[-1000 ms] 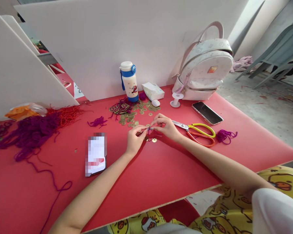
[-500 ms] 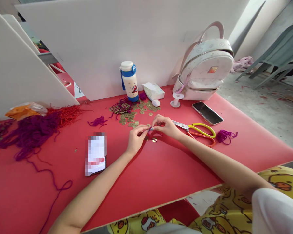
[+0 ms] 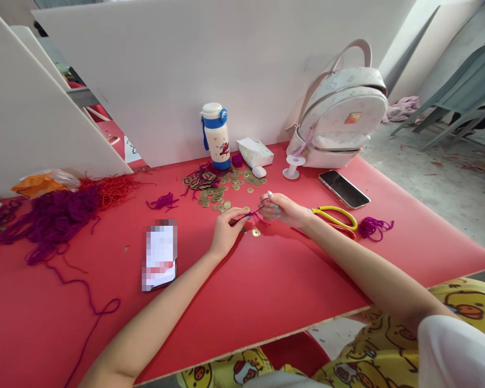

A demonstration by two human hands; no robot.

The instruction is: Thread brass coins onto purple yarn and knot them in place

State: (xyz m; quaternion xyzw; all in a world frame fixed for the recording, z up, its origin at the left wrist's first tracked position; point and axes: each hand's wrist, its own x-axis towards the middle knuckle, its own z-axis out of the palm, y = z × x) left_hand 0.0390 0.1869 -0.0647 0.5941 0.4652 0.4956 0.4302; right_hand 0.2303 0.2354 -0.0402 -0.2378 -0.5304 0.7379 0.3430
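Note:
Between my hands runs a thin purple cord (image 3: 255, 214) with a knot or loop in it. My left hand (image 3: 226, 231) pinches the cord between thumb and fingers. My right hand (image 3: 285, 209) is closed on another stretch of the same cord, a little to the right. Just below lies a brass coin (image 3: 256, 233) with a square hole; whether it is tied to the cord I cannot tell. Behind my hands a heap of similar holed coins (image 3: 212, 194) is spread out, some tangled with purple cord. Scissors (image 3: 335, 216) with yellow and orange handles lie partly hidden behind my right hand.
A bottle (image 3: 217, 137), tissue pack (image 3: 255, 153), white spool (image 3: 293, 167) and backpack (image 3: 341, 118) stand along the back. Phones lie at right (image 3: 343, 188) and left (image 3: 159, 256). Purple yarn (image 3: 60, 218) is piled at far left, with a small purple bundle (image 3: 375, 227) at right.
My right hand has moved slightly right and turned over, drawing the cord away from my left hand. The coin below shows more clearly. My left hand has barely moved.

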